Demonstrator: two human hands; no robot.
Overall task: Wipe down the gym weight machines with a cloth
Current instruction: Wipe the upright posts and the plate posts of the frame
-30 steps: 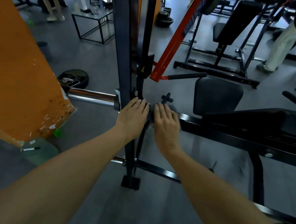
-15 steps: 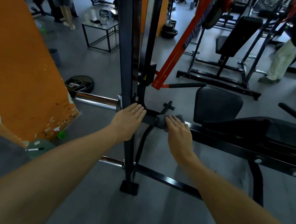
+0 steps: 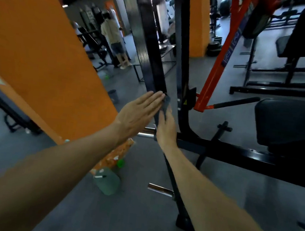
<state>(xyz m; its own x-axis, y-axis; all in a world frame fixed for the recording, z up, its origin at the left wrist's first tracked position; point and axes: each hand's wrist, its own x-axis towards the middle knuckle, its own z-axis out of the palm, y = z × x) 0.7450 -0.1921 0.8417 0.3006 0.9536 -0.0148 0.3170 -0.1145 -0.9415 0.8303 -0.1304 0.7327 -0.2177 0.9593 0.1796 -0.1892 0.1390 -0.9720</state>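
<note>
A black weight machine stands before me, its upright post (image 3: pixel 150 55) rising past my hands and its horizontal frame bar (image 3: pixel 238 154) running right under a black seat pad (image 3: pixel 290 122). My right hand (image 3: pixel 166 128) presses a dark grey cloth (image 3: pixel 165 105) against the post with its fingers laid along it. My left hand (image 3: pixel 139 112) lies flat with straight fingers on the post's left face, fingertips beside the cloth. An orange-red lever arm (image 3: pixel 221 56) slants up to the right of the post.
An orange pillar (image 3: pixel 46 57) stands close on the left, a green jug (image 3: pixel 108 183) at its foot. Chrome weight pegs (image 3: pixel 160 189) stick out low on the machine. A person (image 3: pixel 114 41) stands far back. More benches (image 3: pixel 293 55) fill the right.
Both hands have moved from the horizontal bar up onto the upright post, the right hand carrying the cloth with it. My view has tilted upward and left.
</note>
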